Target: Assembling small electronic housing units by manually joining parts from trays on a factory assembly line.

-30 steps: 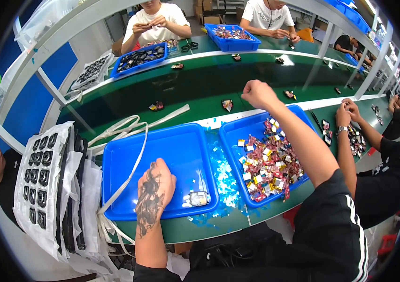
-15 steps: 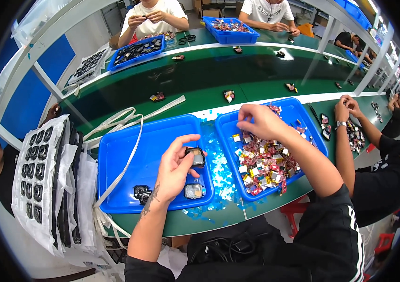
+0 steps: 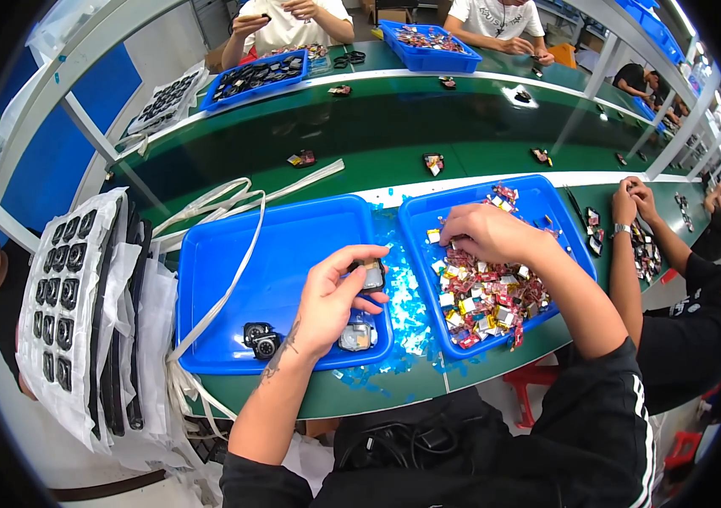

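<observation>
My left hand (image 3: 331, 296) holds a small black-rimmed casing (image 3: 373, 276), with a pale part inside, over the right side of a blue tray (image 3: 293, 222). In that tray, below the hand, lie a black casing piece with a round lens-like part (image 3: 261, 340) and a casing with a clear cover (image 3: 357, 337). My right hand (image 3: 487, 234) reaches into a second blue tray (image 3: 576, 245), its fingers bent down and closed at the edge of a heap of small red circuit boards with silver and yellow parts (image 3: 496, 296). Whatever its fingertips grip is hidden.
Blue film scraps (image 3: 411, 317) litter the green table between the trays. White straps (image 3: 250, 254) cross the left tray. Stacked sheets of black parts (image 3: 64, 288) stand at left. Beyond runs a green belt (image 3: 377, 127) carrying small boards. Co-workers sit opposite and at right.
My right hand has come down onto the circuit boards, its fingers dipping toward the heap. My left hand still holds the casing. The whole view has shifted slightly.
</observation>
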A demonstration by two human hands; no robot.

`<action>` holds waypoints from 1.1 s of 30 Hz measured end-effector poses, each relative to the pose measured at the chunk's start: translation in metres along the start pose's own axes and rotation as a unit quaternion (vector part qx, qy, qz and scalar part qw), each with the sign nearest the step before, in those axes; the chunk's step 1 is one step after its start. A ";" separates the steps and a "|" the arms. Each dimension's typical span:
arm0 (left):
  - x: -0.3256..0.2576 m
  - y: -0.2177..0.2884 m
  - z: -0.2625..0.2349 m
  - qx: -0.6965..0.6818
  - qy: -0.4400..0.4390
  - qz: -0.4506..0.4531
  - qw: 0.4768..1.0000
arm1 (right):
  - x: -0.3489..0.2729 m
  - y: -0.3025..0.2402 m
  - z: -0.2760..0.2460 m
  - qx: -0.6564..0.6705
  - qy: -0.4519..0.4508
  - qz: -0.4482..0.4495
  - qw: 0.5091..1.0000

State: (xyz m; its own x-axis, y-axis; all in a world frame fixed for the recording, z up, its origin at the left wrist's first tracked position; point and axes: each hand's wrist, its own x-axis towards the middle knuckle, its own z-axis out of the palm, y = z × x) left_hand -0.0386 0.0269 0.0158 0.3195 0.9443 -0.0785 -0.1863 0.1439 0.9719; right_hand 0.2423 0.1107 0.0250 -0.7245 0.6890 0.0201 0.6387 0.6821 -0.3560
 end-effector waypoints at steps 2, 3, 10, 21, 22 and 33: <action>0.000 -0.001 0.000 0.010 0.002 0.004 1.000 | 0.004 -0.007 -0.002 -0.021 -0.007 0.002 1.000; 0.000 -0.001 0.000 0.021 0.002 0.008 1.000 | 0.006 -0.010 -0.003 -0.043 -0.014 0.004 0.999; -0.003 -0.003 0.002 0.036 0.020 0.037 0.998 | 0.003 -0.027 -0.002 0.129 0.217 0.115 0.961; -0.007 -0.008 0.017 0.181 -0.026 0.070 0.981 | -0.011 -0.120 0.026 0.487 0.194 0.104 0.845; -0.008 -0.008 0.016 0.169 -0.014 0.083 0.982 | -0.010 -0.122 0.030 0.473 0.215 0.109 0.848; -0.006 -0.023 0.021 0.125 0.025 0.101 0.987 | -0.004 -0.123 0.018 0.263 0.218 0.101 0.934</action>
State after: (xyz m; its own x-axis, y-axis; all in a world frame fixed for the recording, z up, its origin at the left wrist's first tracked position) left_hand -0.0168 0.0112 -0.0013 0.2522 0.9605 0.1181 -0.0049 -0.1208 0.9927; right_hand 0.1616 0.0198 0.0518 -0.3553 0.9031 0.2413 0.4520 0.3919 -0.8013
